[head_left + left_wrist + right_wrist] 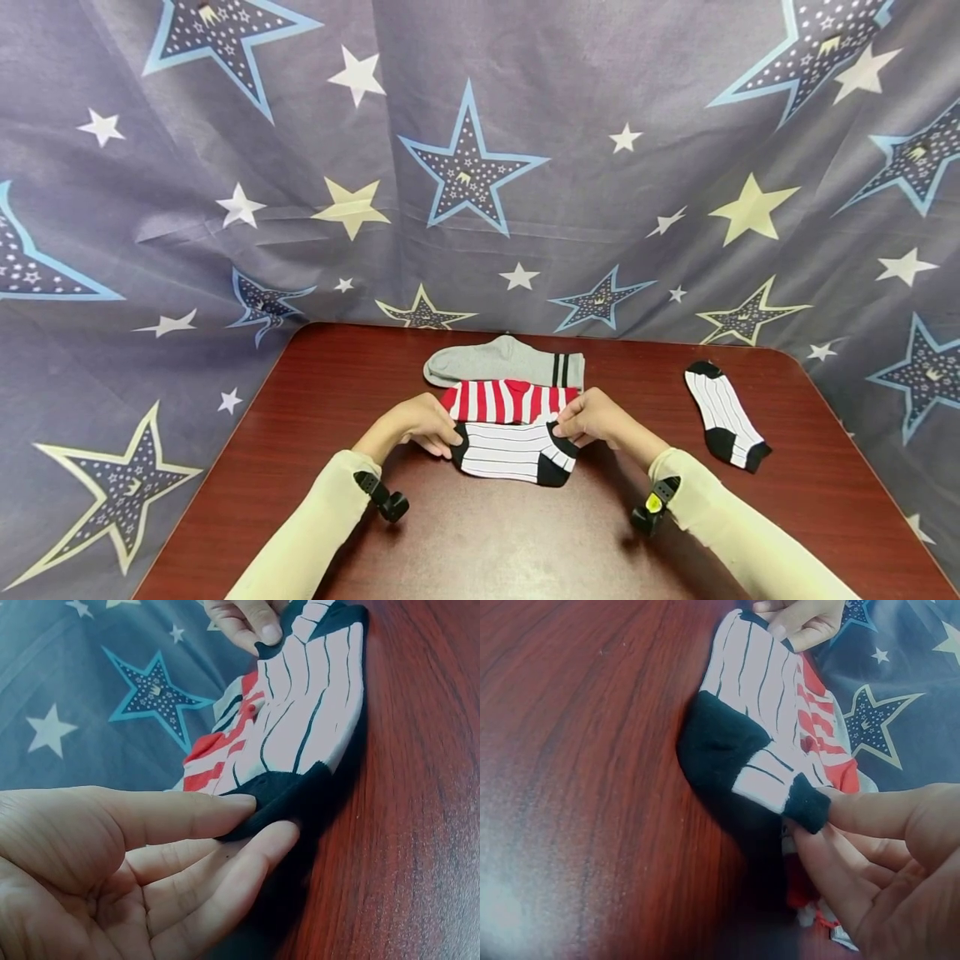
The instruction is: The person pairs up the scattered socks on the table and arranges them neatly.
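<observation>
A white ankle sock (501,452) with thin black stripes, black toe, heel and cuff is stretched sideways between both hands. My left hand (425,425) pinches its black toe between thumb and fingers, plainly seen in the left wrist view. At the other end, my right hand (588,418) pinches the black cuff (808,802). In the right wrist view the sock's heel side appears lifted a little, with a dark shadow beneath. Just behind it lies a red-and-white striped sock (517,402), partly covered. A grey sock (495,362) with two black bands lies farther back.
Another white-and-black striped sock (726,415) lies by itself on the right side of the reddish-brown table (300,500). A grey-blue curtain (570,192) printed with stars hangs along the table's back edge and left side.
</observation>
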Tool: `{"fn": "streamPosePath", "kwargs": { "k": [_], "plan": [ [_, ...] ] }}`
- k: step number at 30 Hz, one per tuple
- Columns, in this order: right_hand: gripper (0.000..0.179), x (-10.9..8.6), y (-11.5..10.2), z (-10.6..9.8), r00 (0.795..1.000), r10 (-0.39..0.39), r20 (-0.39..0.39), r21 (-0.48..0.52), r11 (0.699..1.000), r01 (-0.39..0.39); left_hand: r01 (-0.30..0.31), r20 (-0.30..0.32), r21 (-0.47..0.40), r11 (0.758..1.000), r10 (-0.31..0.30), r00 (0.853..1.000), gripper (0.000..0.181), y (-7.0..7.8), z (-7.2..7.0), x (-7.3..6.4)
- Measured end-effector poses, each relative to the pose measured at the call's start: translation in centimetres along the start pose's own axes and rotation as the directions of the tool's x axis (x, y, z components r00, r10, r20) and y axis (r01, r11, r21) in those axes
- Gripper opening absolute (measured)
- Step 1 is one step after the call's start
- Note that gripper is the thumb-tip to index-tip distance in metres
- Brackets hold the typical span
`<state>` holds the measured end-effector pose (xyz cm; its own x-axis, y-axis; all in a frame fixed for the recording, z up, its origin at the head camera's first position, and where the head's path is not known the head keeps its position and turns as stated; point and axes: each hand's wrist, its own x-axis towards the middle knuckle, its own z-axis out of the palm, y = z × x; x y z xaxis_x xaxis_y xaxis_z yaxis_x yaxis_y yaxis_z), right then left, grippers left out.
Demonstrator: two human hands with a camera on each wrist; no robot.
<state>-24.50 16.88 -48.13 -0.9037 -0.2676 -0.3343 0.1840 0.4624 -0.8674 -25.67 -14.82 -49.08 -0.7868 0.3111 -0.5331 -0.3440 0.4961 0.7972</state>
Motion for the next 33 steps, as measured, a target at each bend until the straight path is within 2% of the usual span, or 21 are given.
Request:
{"fn": "streamPosePath", "kwargs": {
  "k": [8,16,33],
  "plan": [
    [0.013,0.1,0.0,0.4,0.999,-0.027,-0.043,-0.051,0.998,0.025,0.008,-0.031,-0.016,1.000,-0.008,0.999,0.026,-0.1,-0.1,0.1],
    [0.012,0.2,-0.1,0.7,0.998,-0.022,-0.067,-0.050,0.999,0.019,-0.003,-0.059,-0.018,1.000,0.002,0.998,0.022,-0.2,-0.1,0.4],
    [0.011,0.0,-0.4,1.1,0.993,-0.032,-0.116,-0.138,0.990,0.015,-0.002,-0.101,-0.031,1.000,-0.001,0.995,0.013,-0.6,-0.1,0.5]
  ]
}}
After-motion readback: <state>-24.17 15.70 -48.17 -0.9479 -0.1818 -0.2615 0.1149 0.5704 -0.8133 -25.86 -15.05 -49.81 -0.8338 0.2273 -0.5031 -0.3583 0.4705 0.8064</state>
